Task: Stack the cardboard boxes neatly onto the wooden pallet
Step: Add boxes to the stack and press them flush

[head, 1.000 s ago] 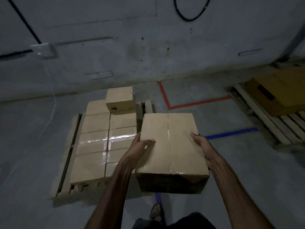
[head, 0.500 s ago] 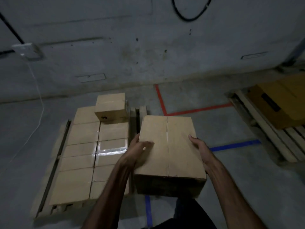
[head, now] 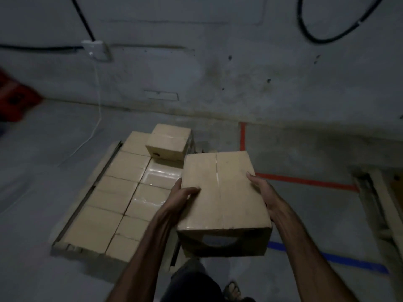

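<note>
Cardboard box [head: 222, 197] held in the air by both hands, in front of the person's body and just to the right of a wooden pallet [head: 65, 245]. The box is a long rectangle, roughly level. Its long axis runs away from the person toward the wall, and a taped seam runs down the middle of its top along that same line. The near end face is in shadow and shows a pale curved mark.

The left hand [head: 182, 196] grips the left edge, thumb lying across the top and fingers curled down the side. The right hand [head: 262, 192] clasps the right edge, fingers wrapped down the far side. The hands are apart, one on each long side of the box.

The pallet lies flat on a grey concrete floor [head: 43, 171] in a dim room. A single layer of stacked boxes [head: 122, 192], two columns wide, covers it, some tops shiny with tape. One smaller box [head: 168, 141] sits as a second layer at the pallet's far right corner, just beyond the held box's far left corner.

Behind stands a stained grey wall [head: 218, 62] with a white socket [head: 96, 50], a thin white cable [head: 97, 118] trailing down to the floor, and a black hose loop [head: 316, 38] at upper right. Red floor tape [head: 305, 182] and blue floor tape [head: 349, 261] mark the floor at right. A second pallet [head: 379, 203] sits at the right edge, a blurred red object [head: 13, 94] at far left. A sandalled foot [head: 233, 289] shows at the bottom.
</note>
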{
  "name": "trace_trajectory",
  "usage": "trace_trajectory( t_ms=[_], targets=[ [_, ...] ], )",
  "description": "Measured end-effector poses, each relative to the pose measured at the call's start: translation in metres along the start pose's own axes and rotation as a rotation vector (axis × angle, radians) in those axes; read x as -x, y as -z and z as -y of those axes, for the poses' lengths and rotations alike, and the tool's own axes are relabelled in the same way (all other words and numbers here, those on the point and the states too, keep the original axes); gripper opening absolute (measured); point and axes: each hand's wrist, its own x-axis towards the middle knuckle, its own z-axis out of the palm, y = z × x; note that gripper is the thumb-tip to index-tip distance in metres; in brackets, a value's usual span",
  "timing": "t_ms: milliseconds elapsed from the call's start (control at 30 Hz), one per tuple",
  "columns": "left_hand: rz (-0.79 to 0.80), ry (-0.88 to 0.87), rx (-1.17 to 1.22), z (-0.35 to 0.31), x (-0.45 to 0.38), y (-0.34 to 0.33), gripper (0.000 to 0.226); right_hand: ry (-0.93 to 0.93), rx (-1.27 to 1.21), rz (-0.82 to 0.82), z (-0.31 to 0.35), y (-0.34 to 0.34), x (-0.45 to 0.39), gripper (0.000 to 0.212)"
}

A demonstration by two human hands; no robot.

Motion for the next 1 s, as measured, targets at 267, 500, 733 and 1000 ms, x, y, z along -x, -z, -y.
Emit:
trace_trajectory(
  t_ms=[267, 500, 733, 1000],
  targets=[
    [-0.166, 0.016, 0.099, -0.029, -0.07, 0.004, 0.049, 0.015, 0.166, 0.1, 0.056, -0.018, -0.102, 0.038],
    [-0.186, 0.04, 0.186, -0.061, -0.145, 0.011, 0.06, 0.054, 0.355, 0.039, 0.103, -0.038, -0.191, 0.037],
    [-0.368, 0.009, 0.343, -0.077, -0.187, 0.044, 0.056, 0.063, 0.535, 0.179, 0.147, -0.096, -0.272, 0.034],
    [-0.651, 0.028, 0.487, -0.075, -0.204, 0.085, 0.052, -0.04, 0.596, 0.46, 0.155, -0.202, -0.35, 0.027]
  ],
)
